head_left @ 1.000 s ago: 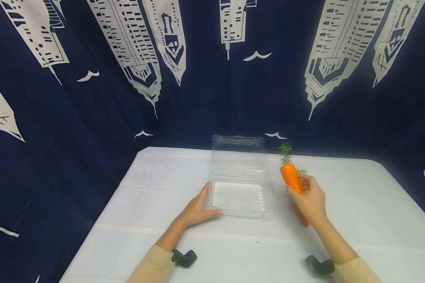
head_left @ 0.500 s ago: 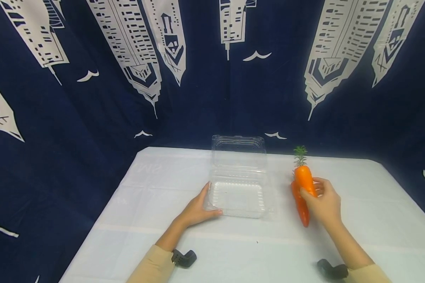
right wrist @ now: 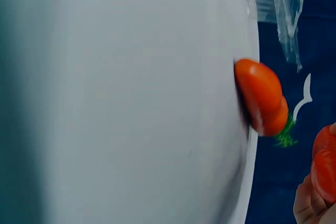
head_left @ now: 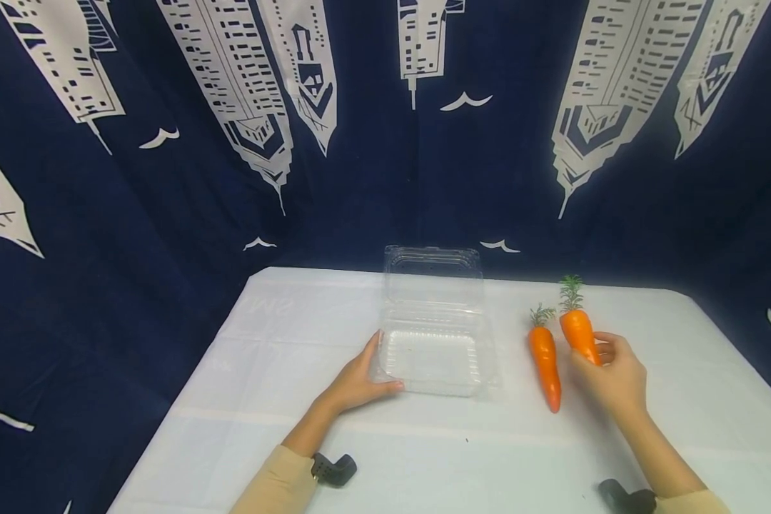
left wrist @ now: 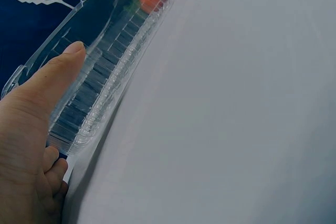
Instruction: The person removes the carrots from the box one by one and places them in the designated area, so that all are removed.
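Note:
A clear plastic clamshell container (head_left: pixel 432 387) lies with its lid (head_left: pixel 433 280) swung back, nothing inside. My left hand (head_left: pixel 353 384) grips its near left corner, thumb along the front rim and fingers at the left side. In the left wrist view the thumb (left wrist: pixel 55 80) overlaps the clear wall. My right hand (head_left: pixel 619 378) holds an orange carrot (head_left: pixel 579 331) with a green leafy top, pinched between thumb and fingers and tilted. A second carrot (head_left: pixel 545 365) lies on the table just left of that hand, tip toward me; the right wrist view shows this carrot (right wrist: pixel 260 95) too.
A white cloth covers the table (head_left: pixel 475 471). Behind it hangs a dark blue curtain (head_left: pixel 417 178) printed with white buildings and birds. Dark devices sit at the left wrist (head_left: pixel 335 470) and at the right wrist (head_left: pixel 626 497).
My right hand has moved to the right with its carrot, passing over the second carrot, which now shows whole on the table. My left hand and the container have stayed put.

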Available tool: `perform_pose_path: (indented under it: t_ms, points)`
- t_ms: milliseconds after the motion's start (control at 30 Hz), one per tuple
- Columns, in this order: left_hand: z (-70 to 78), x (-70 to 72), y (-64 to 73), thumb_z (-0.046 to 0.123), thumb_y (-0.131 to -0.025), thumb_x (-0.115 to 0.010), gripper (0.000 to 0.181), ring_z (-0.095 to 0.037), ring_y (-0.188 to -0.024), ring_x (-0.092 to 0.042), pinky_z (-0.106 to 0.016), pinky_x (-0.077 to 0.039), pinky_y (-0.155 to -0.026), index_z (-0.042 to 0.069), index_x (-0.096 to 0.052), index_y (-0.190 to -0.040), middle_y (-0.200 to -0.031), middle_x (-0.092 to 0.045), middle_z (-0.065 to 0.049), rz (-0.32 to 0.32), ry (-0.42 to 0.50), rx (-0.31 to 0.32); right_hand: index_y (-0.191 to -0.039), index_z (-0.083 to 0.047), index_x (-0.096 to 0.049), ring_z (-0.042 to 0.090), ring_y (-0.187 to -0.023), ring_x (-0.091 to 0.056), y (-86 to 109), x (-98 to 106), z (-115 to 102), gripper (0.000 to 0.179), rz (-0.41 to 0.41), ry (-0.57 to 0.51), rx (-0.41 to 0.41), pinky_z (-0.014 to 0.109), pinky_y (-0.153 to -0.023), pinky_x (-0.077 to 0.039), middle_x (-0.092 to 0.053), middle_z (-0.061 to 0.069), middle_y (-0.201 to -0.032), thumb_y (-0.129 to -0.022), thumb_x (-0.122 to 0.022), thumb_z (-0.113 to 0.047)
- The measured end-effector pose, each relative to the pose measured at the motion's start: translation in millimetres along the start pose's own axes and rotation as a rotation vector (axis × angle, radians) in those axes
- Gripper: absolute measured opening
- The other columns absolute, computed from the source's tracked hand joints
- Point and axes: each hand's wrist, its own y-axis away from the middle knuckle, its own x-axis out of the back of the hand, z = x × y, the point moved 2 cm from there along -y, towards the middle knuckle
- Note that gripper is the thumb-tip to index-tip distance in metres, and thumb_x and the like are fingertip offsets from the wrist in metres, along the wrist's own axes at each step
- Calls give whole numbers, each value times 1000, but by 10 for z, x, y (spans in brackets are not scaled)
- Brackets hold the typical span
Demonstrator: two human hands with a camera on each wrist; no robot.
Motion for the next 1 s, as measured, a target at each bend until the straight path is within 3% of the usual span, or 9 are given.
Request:
perform_pose_path:
  t_ms: [133,400,700,1000]
  points:
    - [-7,0,-8,58,-73,-78,116,-41,-139,-31,-59,-30,-109,17,-11,-158,-158,-25,-16,2,-7,1,-137,10,-39,43,-101,-51,-43,27,88,63,11,20,-4,41,-74,-48,-51,34,-121,-93,-63,-28]
    - [-19,-14,-23,59,-73,-78,117,-41,-139,-31,-58,-30,-109,16,-11,-158,-158,-23,-15,-1,-12,3,-137,13,-37,48,-103,-50,-117,124,243,65,7,38,-51,56,-82,-48,-49,37,-122,-94,-61,-30]
    - [-6,-20,-23,57,-73,-79,117,-40,-139,-31,-57,-30,-109,15,-11,-158,-158,-23,-15,-4,-10,0,-132,15,-38,45,-96,-51,-216,304,394,67,3,97,-46,38,-67,-46,-50,37,-117,-93,-63,-34]
    - [2,3,-16,57,-73,-79,117,-39,-140,-30,-56,-29,-110,15,-11,-158,-159,-22,-14,-1,-14,-2,-132,16,-37,47,-97,-50,-298,407,502,70,-37,118,-92,30,-61,-46,-48,39,-118,-94,-61,-38]
